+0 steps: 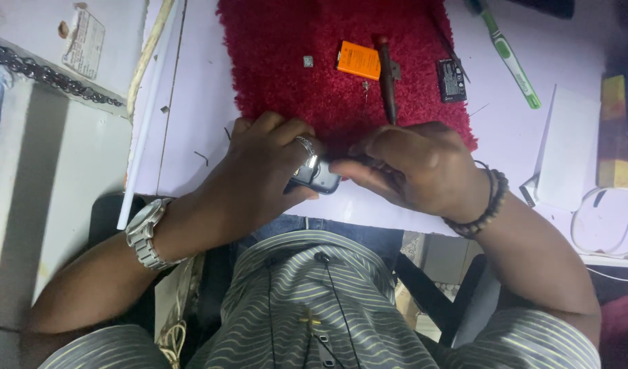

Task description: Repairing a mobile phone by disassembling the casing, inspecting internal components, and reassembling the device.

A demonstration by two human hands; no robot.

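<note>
Item: small dark handheld device (319,178), likely a mobile phone, grey-black casing, held low over the near edge of the desk (191,137), just in front of the red pile mat (293,41).

Left hand (263,171): closed around the device from the left, fingers curled over its upper edge, ringed finger uppermost; this hand appears to serve as the clamp that steadies the casing. Metal wristwatch (144,232) on the wrist.

Right hand (413,167): fingers pinched together at the device's right end, touching it; whether they grip a small part or merely press the casing cannot be told (fingertips are hidden by the knuckles). Beaded bracelet (488,205) on the wrist.

On the mat, well apart from the hands: orange rectangular battery (358,60); dark-handled screwdriver (387,78) lying lengthwise beside it, tip end towards the hands; black battery (451,78); small grey square component (308,61). The soft pile presumably keeps loose pieces from rolling.

Off the mat: green-and-white pen-like tool (512,58), white box (567,147) to the right.
</note>
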